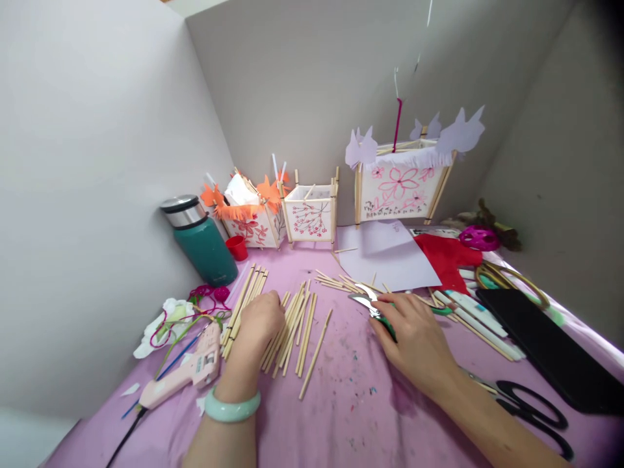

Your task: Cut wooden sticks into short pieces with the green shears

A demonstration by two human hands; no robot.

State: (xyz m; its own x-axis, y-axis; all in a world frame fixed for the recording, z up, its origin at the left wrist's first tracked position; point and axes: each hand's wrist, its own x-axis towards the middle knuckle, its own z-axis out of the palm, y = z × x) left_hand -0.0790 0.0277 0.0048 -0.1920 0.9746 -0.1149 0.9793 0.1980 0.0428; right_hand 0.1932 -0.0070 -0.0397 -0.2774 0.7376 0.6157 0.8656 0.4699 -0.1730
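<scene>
My left hand (262,316), wearing a pale green bangle (233,408), is curled over the thin wooden sticks (291,325) on the cloth. Its fingertips are turned away from view, so anything they grip is hidden. A separate row of sticks with dark bands (242,300) lies just left of that hand. My right hand (414,335) is closed around the green-handled pruning shears (372,308), thumb along one handle. Their blades are parted and point left, close to some short stick pieces (336,280). One single stick (316,354) rests apart, between the two hands.
A pink glue gun (182,374), yarn (220,294) and a teal bottle (199,240) stand or lie left. Paper lanterns (312,218) line the back; a larger one (402,185) hangs there. Black scissors (531,409), a black slab (550,351) and white markers (478,318) are right.
</scene>
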